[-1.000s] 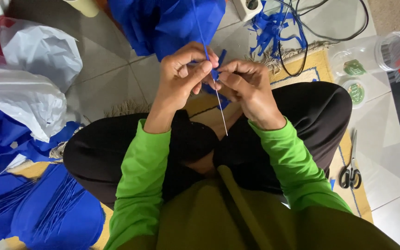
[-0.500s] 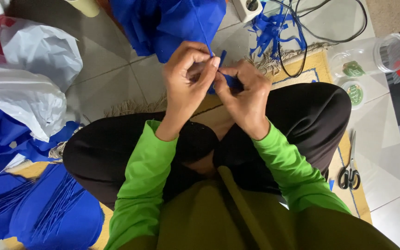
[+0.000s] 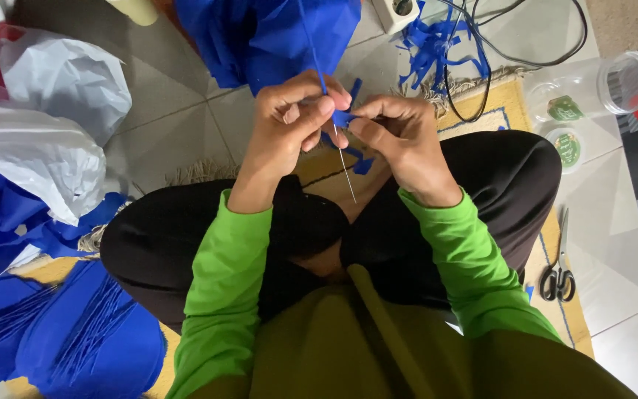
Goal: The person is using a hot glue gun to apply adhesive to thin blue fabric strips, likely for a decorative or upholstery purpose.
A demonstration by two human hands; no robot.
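Note:
I sit cross-legged on the floor with both hands raised over my lap. My left hand (image 3: 289, 122) pinches a thin pale stick (image 3: 347, 174) wrapped with a narrow blue paper strip (image 3: 342, 118); the stick's free end points down toward my knees. My right hand (image 3: 400, 140) pinches the same blue strip right beside the left fingers, thumb and forefinger touching it. A loose end of blue strip (image 3: 362, 164) hangs below the hands. Behind them lies a pile of blue paper (image 3: 275, 37).
White plastic bags (image 3: 38, 125) lie at the left, with folded and fringed blue paper (image 3: 60, 332) below them. Scissors (image 3: 557, 266) rest on the mat at the right. A clear plastic jar (image 3: 622, 77), two round lids, black cables (image 3: 496, 52) and blue scraps lie further back.
Both hands stayed together over the lap, shifting slightly as the fingers worked the blue strip around the stick. The stick's lower end, hidden half a second ago, shows again below the fingers.

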